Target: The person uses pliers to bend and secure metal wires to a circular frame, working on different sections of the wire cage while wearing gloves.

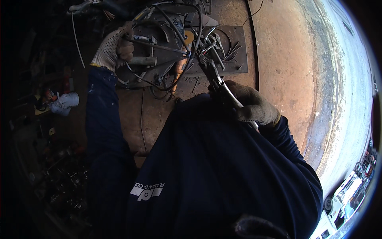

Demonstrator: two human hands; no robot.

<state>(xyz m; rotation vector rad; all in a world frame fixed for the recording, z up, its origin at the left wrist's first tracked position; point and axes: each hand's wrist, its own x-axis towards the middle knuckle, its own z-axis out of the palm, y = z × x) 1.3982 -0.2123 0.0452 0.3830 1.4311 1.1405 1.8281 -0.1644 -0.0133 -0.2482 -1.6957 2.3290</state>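
My left hand (117, 47), in a pale dotted work glove, is closed round the end of a dark thin rod (159, 46) at the upper left. That rod runs right, toward a large black loop of cable or bent rod (174, 24). My right hand (252, 103), gloved too, grips the silver handle of locking pliers (229, 93) in front of my chest. The pliers' dark head points up and left, near the loop's right side; whether its jaws bite on anything cannot be made out. An orange angle grinder (180, 71) lies between my hands, beneath the loop.
A dark metal plate (236, 34) carries clamps (215, 42), wire and metal scraps. A short pipe (143, 61) lies near my left hand. Rusty brown floor (282, 51) stretches right toward pale ground. Dark clutter and a grey-white bundle (64, 102) stand left; a white vehicle (346, 195) is far right.
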